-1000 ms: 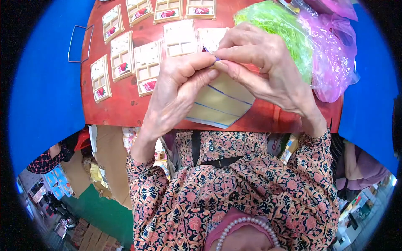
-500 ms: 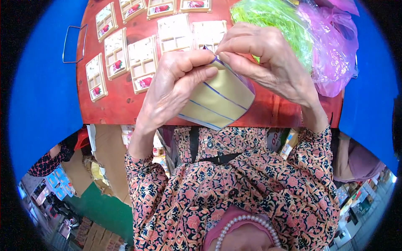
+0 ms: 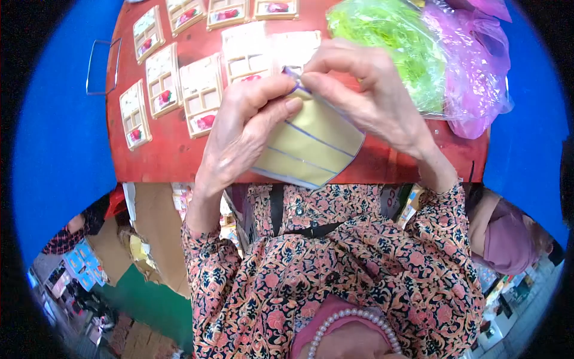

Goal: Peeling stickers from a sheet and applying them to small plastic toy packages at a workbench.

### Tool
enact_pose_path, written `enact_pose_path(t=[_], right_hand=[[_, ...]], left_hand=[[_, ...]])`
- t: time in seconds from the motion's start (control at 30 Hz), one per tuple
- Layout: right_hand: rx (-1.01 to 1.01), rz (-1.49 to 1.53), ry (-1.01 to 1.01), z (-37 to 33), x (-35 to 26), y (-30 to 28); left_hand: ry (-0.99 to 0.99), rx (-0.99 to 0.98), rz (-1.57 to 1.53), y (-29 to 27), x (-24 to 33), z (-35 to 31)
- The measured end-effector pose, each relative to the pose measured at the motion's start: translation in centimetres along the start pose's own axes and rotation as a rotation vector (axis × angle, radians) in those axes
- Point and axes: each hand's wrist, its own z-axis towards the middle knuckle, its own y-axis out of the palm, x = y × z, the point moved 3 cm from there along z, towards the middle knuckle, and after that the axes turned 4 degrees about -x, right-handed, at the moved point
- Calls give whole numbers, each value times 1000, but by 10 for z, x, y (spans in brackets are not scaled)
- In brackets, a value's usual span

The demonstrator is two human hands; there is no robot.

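Above the front edge of the red table, both my hands hold a pale yellow sheet (image 3: 314, 140) with blue stripes and a blue border. It may be paper or thin plastic. My left hand (image 3: 236, 128) is closed, pinching its upper edge between thumb and fingers. My right hand (image 3: 368, 96) is closed at the same upper corner, thumb and fingertips meeting on a small purplish-blue tip. The fingers partly cover that tip, so its shape is hard to make out. The sheet's lower part hangs toward me, tilted.
Several small cream compartment trays (image 3: 161, 84) with red strawberry-like pieces lie on the red table (image 3: 161, 164) at left and behind. A clear bag of green shreds (image 3: 382, 51) and a pink plastic bag (image 3: 469, 72) sit back right. A wire handle (image 3: 92, 69) stands at left; people are nearby on both sides.
Both hands have shifted slightly left with the sheet, staying pinched at its upper corner. More of the purplish-blue tip shows. The person at right has moved a little.
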Motion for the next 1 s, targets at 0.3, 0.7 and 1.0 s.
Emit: enact_pose_path(t=[0.3,0.7,1.0], right_hand=[[531,388,249,-15,29,-31],[1236,-453,81,-163,18,-243],[884,-283,-284,-90,-19,-183]], left_hand=[[-99,160,-335,-8,-11,5],[92,163,-430,-7,1,77],[327,304,359,-7,-48,155]])
